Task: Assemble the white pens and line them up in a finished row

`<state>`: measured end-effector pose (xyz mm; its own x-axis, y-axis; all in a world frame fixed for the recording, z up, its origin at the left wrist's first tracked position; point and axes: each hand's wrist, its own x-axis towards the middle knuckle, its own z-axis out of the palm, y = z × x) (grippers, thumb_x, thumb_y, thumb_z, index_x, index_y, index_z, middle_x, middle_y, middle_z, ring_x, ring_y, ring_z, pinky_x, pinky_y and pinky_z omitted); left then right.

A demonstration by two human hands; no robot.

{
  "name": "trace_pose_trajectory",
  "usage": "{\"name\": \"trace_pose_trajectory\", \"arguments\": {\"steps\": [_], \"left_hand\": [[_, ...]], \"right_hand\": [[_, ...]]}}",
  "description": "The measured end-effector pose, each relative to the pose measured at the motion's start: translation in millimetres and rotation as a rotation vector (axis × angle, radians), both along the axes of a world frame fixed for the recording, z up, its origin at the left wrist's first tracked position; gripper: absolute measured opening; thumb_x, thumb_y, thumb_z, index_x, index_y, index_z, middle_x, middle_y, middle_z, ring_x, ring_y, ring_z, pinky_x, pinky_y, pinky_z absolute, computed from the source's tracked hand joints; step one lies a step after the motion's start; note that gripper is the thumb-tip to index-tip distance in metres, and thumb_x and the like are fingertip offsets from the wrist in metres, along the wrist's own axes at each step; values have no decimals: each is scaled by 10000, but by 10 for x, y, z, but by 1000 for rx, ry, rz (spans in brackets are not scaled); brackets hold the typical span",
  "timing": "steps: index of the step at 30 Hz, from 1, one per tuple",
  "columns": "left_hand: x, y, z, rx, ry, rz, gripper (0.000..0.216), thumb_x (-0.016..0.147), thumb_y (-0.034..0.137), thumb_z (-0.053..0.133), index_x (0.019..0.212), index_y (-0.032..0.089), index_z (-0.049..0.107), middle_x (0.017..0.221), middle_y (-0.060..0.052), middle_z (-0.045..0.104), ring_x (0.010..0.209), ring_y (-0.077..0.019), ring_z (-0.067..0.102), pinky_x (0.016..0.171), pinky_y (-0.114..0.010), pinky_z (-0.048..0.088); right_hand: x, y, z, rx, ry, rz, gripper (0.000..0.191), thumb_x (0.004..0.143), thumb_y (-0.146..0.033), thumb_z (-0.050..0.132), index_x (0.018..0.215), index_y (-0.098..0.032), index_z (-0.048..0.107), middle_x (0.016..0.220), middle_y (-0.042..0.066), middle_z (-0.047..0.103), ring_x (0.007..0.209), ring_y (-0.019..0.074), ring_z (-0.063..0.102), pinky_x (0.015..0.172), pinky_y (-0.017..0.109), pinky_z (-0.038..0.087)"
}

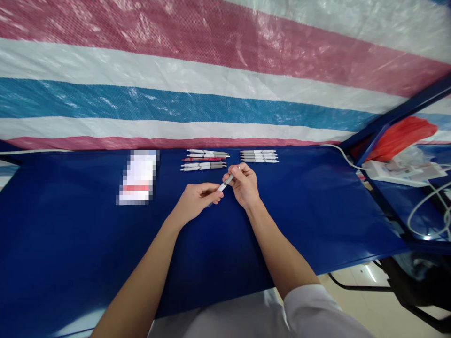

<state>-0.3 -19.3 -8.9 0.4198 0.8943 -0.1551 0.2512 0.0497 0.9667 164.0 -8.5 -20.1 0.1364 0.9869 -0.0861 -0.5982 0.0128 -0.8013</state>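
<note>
Between my two hands is a white and grey pen (pixel 223 186), tilted up to the right above the blue tabletop. My left hand (pixel 198 201) pinches its white lower end. The fingers of my right hand (pixel 244 184) close around the grey upper part, near the tip. Just beyond my hands lies a loose group of white and grey pens (pixel 203 166) with one red pen (pixel 199 159) among them. A second row of white and grey pens (pixel 259 156) rests to the right, side by side.
A blurred-out white rectangle (pixel 138 178) lies on the blue tabletop (pixel 88 253) at the left. Striped plastic sheeting (pixel 197 108) hangs behind the table. On the right are a dark metal post, a red plastic bag (pixel 401 138), a white box (pixel 391 173) and looped white cables (pixel 412 211).
</note>
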Motion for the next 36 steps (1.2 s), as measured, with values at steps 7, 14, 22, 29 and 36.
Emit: {"name": "trace_pose_trajectory", "arguments": {"steps": [7, 14, 22, 29, 36], "left_hand": [[-6, 24, -27, 60, 12, 30, 266, 828, 393, 688, 965, 175, 757, 781, -30, 747, 701, -165, 691, 736, -276, 557], [-36, 27, 38, -101, -138, -75, 284, 868, 416, 659, 937, 156, 750, 855, -65, 757, 690, -164, 695, 717, -292, 573], [-25, 40, -33, 11, -56, 11, 261, 839, 398, 687, 955, 174, 754, 820, -48, 754, 683, -159, 688, 702, -281, 563], [-13, 59, -57, 37, -43, 43, 288, 830, 404, 697, 976, 161, 750, 825, -51, 752, 673, -154, 680, 715, -287, 563], [6, 122, 23, -176, -164, -119, 295, 878, 423, 669, 950, 148, 749, 829, -71, 741, 646, -142, 675, 644, -257, 543]], "right_hand": [[5, 12, -15, -5, -1, -10, 331, 626, -383, 851, 719, -228, 573, 702, -71, 672, 649, 118, 707, 587, 225, 595], [73, -37, 38, 25, 12, 121, 244, 673, -326, 823, 878, -236, 725, 857, -21, 764, 813, 150, 751, 640, 203, 611], [57, 10, 32, 35, 6, 53, 246, 615, -296, 865, 701, -206, 653, 756, -38, 745, 701, 146, 749, 607, 216, 620], [-5, 26, 35, 3, -5, -50, 288, 600, -302, 864, 712, -207, 616, 737, -60, 718, 653, 127, 729, 551, 196, 604], [126, 21, 13, 69, 22, 62, 267, 660, -337, 833, 860, -219, 701, 834, -17, 760, 799, 163, 750, 621, 225, 626]]}}
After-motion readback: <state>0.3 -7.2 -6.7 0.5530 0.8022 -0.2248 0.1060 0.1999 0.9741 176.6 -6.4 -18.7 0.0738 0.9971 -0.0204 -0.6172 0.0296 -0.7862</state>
